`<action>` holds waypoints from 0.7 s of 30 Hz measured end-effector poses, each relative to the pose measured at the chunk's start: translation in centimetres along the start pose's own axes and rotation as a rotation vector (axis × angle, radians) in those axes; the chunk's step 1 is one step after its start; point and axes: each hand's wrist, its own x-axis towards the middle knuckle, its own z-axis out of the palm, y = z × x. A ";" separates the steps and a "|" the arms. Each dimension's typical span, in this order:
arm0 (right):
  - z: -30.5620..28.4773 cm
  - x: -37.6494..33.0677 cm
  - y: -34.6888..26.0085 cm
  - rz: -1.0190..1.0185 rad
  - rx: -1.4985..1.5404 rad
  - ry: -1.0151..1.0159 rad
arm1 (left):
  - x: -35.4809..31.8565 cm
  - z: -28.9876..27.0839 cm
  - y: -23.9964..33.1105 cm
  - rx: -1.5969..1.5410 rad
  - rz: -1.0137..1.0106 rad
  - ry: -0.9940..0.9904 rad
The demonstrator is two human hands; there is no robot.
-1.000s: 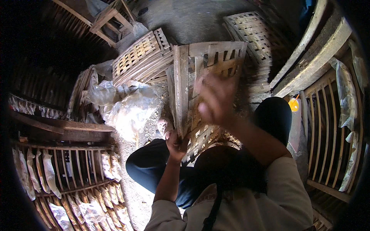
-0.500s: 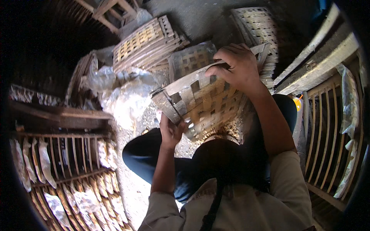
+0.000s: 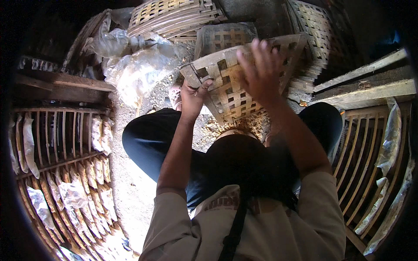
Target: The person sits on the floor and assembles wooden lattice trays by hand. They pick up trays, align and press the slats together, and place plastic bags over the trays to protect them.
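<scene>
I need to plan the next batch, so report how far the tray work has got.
Done: pale strips fill the slatted rack on the left.
In hand: the left hand grips a woven bamboo tray by its edge; the right hand lies flat on it.
Left: more woven trays stacked beyond.

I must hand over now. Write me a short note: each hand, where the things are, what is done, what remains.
Left hand: grips the lower left edge of the woven tray.
Right hand: flat on the tray's face, fingers spread.
Tray: held tilted above the ground, in front of the knees.
More trays lie stacked beyond; crumpled plastic sheet lies left of them.
Racks with pale strips stand on the left.
Done: tray lifted off the ground.
Left: tray is not yet put down.
</scene>
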 end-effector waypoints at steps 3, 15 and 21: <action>2.4 -5.0 -2.3 -0.079 0.120 -0.493 | 0.1 -0.4 -0.3 -0.029 0.032 -0.008; 1.6 -7.2 -4.3 0.105 0.118 -0.435 | -0.6 -1.7 -1.1 -0.022 -0.063 0.016; 2.2 -9.5 -4.4 0.069 0.309 -0.449 | -0.5 -1.8 -1.4 -0.112 -0.075 -0.003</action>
